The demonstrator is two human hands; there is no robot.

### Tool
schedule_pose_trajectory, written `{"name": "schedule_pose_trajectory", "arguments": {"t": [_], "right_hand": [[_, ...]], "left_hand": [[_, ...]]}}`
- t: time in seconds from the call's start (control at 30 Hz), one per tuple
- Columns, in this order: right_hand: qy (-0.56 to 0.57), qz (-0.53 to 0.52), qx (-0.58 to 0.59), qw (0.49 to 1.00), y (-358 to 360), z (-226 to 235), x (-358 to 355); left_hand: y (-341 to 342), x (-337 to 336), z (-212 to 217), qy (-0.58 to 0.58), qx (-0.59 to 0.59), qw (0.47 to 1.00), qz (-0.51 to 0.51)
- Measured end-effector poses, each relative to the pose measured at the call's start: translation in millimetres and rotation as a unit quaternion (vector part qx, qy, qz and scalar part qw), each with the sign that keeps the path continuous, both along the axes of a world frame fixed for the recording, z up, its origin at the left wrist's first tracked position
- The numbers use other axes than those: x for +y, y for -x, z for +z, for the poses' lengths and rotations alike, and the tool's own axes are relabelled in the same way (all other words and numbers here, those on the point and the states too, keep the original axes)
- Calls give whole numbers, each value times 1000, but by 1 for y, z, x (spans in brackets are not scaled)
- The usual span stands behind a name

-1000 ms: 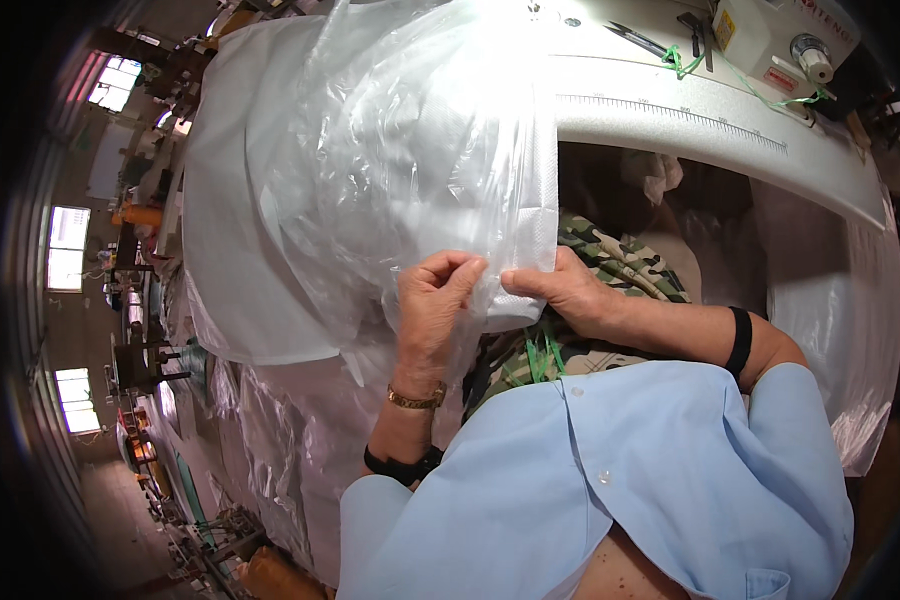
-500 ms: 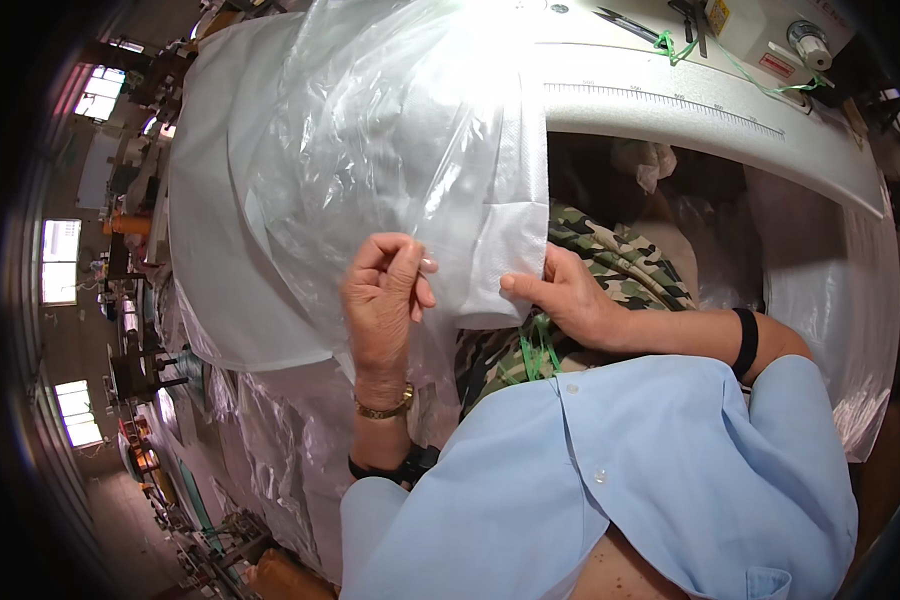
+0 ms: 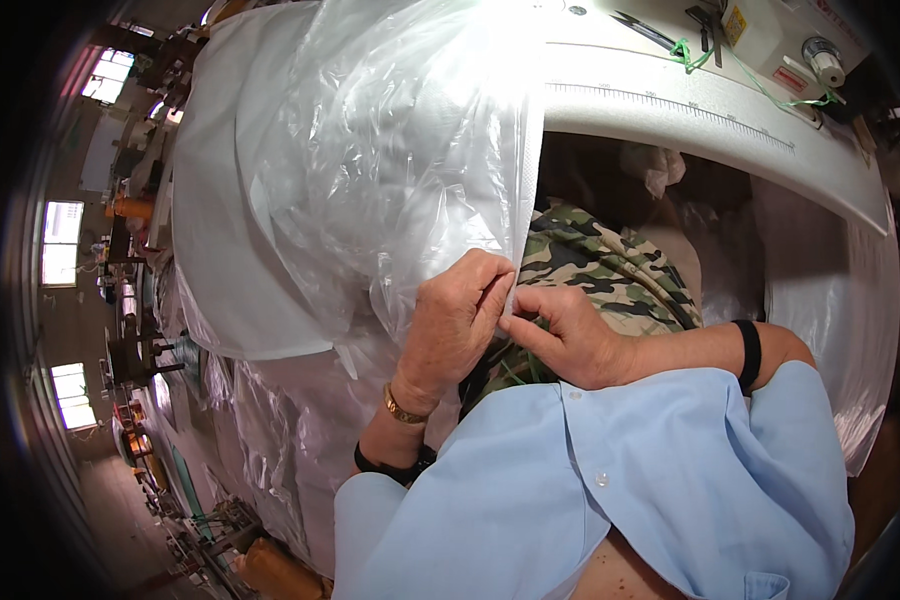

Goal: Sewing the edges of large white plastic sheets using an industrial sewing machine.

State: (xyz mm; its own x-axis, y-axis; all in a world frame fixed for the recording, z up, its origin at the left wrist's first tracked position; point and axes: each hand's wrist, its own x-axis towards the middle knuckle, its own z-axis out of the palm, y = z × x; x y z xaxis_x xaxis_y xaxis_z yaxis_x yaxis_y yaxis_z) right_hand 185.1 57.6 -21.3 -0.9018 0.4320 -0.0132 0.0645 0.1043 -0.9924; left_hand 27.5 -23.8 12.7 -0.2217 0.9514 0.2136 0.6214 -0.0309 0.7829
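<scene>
Glossy clear plastic film (image 3: 370,130) lies over a white woven sheet (image 3: 210,270), which spreads across the table to my left. My left hand (image 3: 460,310) is closed in a pinch on the near right corner of the film and sheet. Close beside it, my right hand (image 3: 575,335) pinches the same corner from the right, fingertips nearly touching those of the left. Behind the fingers the exact edge they hold is hidden. Camouflage-patterned cloth (image 3: 610,260) covers my lap below the hands.
A white sewing machine (image 3: 800,40) stands at the far right beside a table edge with a printed ruler (image 3: 660,95). Tweezers (image 3: 650,30) and green thread (image 3: 685,55) lie near it. More clear plastic (image 3: 280,420) hangs at the left; further machines stand beyond.
My left hand has moved right to the corner beside my right hand and now pinches there. The folded white hem that showed near my right hand is now mostly covered or turned in.
</scene>
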Motion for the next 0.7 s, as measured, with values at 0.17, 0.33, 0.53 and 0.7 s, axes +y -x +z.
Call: {"name": "schedule_pose_trajectory", "arguments": {"t": [0.17, 0.33, 0.53, 0.7], "right_hand": [[-146, -6, 59, 987, 12, -6, -2], [-269, 81, 177, 943, 19, -19, 41], [-166, -195, 58, 965, 116, -51, 82], [-388, 172, 229, 876, 146, 48, 29]], "left_hand": [[5, -6, -3, 74, -128, 989, 27], [25, -18, 4, 105, -73, 988, 82], [24, -17, 56, 16, 29, 990, 136], [7, -3, 90, 24, 213, 976, -35]]}}
